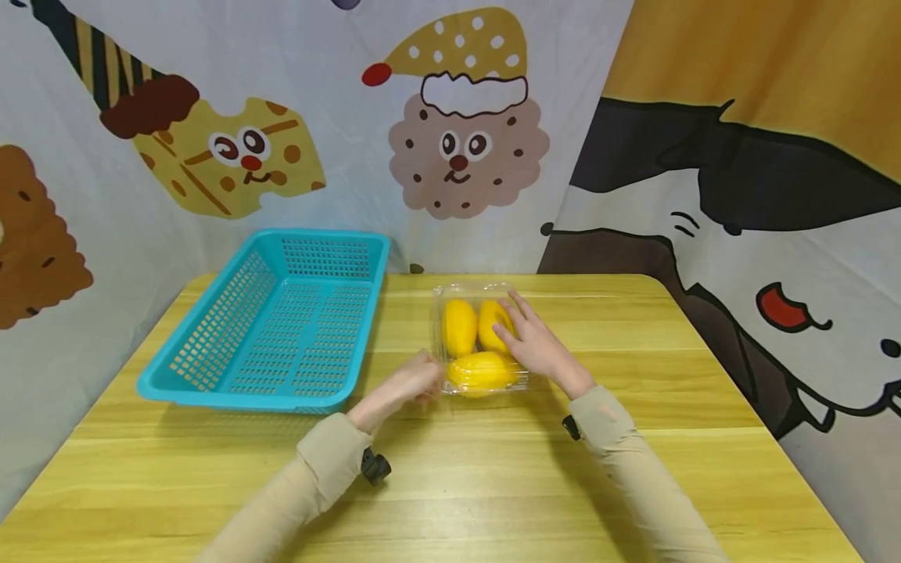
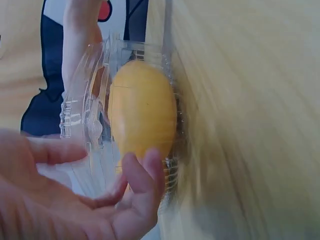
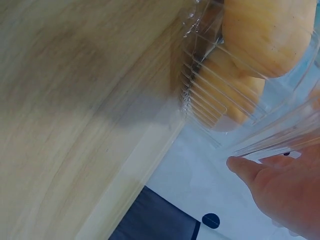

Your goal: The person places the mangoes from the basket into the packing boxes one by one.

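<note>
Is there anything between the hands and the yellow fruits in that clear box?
Yes. The clear plastic clamshell box itself encloses the three yellow fruits. The right hand rests on its lid, the left hand is at its near-left corner, so the fingers meet plastic, not fruit.

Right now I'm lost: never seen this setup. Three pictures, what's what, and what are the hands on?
No machine here: a person works with two bare hands, wearing three cameras. The wide picture comes from the head, looking down at a wooden table. The other two come from the wrists, very close and partly blurred.

On the table sit a turquoise basket and a clear plastic box holding three yellow fruits.

The left hand touches the box's near left corner with curled fingers; whether it grips is unclear. The right hand rests flat on the lid, fingers straight.
</note>
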Tool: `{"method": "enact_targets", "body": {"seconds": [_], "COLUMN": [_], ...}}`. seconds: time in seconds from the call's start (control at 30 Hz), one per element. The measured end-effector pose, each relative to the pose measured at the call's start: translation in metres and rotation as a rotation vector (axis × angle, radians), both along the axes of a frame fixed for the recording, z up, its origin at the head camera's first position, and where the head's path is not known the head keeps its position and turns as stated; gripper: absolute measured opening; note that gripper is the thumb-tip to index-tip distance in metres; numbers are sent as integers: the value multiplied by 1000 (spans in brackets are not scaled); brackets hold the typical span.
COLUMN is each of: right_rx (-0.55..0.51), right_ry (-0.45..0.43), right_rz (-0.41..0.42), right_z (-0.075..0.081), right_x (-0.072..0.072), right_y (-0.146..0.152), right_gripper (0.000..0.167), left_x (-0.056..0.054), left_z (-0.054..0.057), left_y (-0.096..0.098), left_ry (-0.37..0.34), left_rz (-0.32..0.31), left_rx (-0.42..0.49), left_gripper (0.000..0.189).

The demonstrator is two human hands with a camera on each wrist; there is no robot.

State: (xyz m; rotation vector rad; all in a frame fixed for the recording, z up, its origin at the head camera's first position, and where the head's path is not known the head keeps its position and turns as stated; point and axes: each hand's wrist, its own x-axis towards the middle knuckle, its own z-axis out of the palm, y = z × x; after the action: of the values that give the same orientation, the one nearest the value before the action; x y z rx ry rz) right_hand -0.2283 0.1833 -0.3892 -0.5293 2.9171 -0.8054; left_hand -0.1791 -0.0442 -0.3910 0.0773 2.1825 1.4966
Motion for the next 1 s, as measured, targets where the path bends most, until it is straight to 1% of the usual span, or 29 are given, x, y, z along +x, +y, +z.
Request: {"method": "enact_targets", "body": {"seconds": [0.07,0.1,0.2,0.27,0.33,0.47,0.6,0.67,0.73,0.77,0.8,0.83,0.93,0.97,1.0], "right_rx": [3,3,6,9,9,8,15,12,11,10,11,12,6,4,3], "right_ry": [1,1,0,-3,-4,-5,-2,-5,-7,-7,-7,-6,-8,-7,-8], "right_rz": [0,0,2,2,3,0,-3,-3,-4,-4,-4,-4,-3,-3,-4], "right_z": [0,-1,-1,-2,-2,-2,-2,-2,-2,-2,-1,-1,-1,-1,-1], "right_x": [0,0,0,-1,-1,-1,-1,-1,-1,-1,-1,-1,0,0,0], "right_y": [0,-1,-1,-1,0,0,1,1,1,1,1,1,1,1,0], "right_gripper": [61,61,61,61,61,62,62,61,61,62,62,62,62,62,62], "left_x": [-5,-9,-21,-31,-42,-61,-80,-89,-97,-96,-99,-103,-110,-123,-142], "left_z": [0,1,0,-1,-2,-6,-9,-9,-11,-4,-3,-4,-6,-20,-44], "left_y": [2,3,7,10,12,17,20,22,22,22,23,23,23,23,23], "left_ry": [31,42,76,100,122,159,159,160,179,173,182,182,198,206,239], "left_rz": [53,89,192,237,273,319,364,382,389,390,398,407,428,455,475], "left_rx": [-2,-13,-52,-75,-93,-120,-122,-142,-162,-167,-182,-191,-180,-180,-179], "left_gripper": [6,7,28,33,31,24,22,23,24,26,28,33,42,42,42]}}
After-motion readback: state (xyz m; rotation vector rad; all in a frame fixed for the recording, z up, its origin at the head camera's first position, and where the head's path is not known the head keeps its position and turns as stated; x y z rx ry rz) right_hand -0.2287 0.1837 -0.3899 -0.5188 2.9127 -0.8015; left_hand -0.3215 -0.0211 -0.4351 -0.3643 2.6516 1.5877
